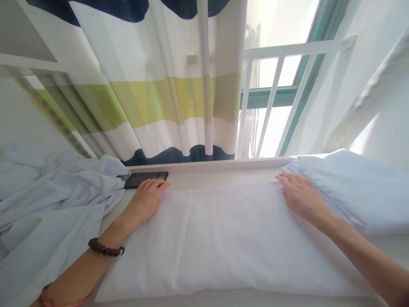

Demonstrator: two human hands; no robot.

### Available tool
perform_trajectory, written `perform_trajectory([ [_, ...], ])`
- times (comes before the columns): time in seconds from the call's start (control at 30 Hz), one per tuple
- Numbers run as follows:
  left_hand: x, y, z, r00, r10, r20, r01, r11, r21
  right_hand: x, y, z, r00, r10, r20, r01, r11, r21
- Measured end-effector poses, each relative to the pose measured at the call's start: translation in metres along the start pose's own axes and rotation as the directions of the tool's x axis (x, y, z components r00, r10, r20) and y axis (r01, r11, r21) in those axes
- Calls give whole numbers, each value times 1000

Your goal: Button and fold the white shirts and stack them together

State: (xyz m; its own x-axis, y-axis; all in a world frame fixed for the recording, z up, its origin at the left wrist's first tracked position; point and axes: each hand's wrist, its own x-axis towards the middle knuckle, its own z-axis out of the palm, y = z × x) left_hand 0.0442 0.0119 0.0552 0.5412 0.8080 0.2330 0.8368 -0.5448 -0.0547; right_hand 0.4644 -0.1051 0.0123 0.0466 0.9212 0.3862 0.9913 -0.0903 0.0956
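Nearest you, the white cloth (223,243) lies flat in a wide rectangle, lightly creased, spanning the gap between your forearms. Your left wrist wears a dark beaded bracelet (105,247), with a reddish cord (46,294) farther up the arm. Left of that: crumpled white fabric (64,196), loosely heaped. To the right, a folded white bundle (361,187) sits beside your right forearm. Your hands are well apart at the cloth's far edge: left hand (148,194) at the far left corner, fingers bent; right hand (295,189) at the far right corner, fingers stretched forward. Can't tell if either one pinches the cloth; both thumb grips are unclear. A black phone (140,179) lies just beyond your left fingers. Behind: low white ledge (223,165), striped curtain (175,100), white railing (294,49), then green window frame (283,94).
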Motion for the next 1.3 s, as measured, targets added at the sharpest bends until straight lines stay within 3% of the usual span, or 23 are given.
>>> perform_trajectory([
  [0.1, -8, 50, 8, 989, 102, -104, -101, 995, 7, -13, -46, -15, 993, -102, -56, 106, 992, 71],
  [0.2, -14, 91, 23, 982, 182, 49, -176, 979, -106, -21, -84, -13, 978, -203, 57, 187, 961, 205],
  [0.27, -15, 99, 35, 977, 171, 130, -153, 979, -138, -21, -90, -2, 967, -207, 151, 159, 948, 275],
  [0.43, -7, 66, 47, 980, 104, 172, -87, 990, -107, -13, -52, 22, 962, -104, 252, 43, 970, 238],
  [0.63, 2, 32, 49, 981, 63, 182, -51, 996, -71, -10, -16, 26, 958, 27, 286, -77, 984, 162],
  [0.87, -14, -18, 56, 990, 40, 133, -33, 998, -60, 2, 7, 19, 932, 53, 357, -132, 971, 199],
  [0.97, -15, -22, 49, 988, 41, 150, -43, 999, 11, 14, -2, 12, 921, 67, 384, -149, 971, 189],
  [1.07, 0, 2, 40, 984, 32, 173, -51, 993, 106, 26, -38, -2, 915, 95, 393, -178, 968, 179],
  [1.2, 31, 66, 41, 983, 75, 166, -81, 996, 32, 39, -100, -11, 941, -48, 335, -48, 961, 274],
  [1.3, 40, 95, 52, 974, 144, 174, -140, 990, -35, 43, -109, 1, 943, -14, 333, -82, 959, 272],
])
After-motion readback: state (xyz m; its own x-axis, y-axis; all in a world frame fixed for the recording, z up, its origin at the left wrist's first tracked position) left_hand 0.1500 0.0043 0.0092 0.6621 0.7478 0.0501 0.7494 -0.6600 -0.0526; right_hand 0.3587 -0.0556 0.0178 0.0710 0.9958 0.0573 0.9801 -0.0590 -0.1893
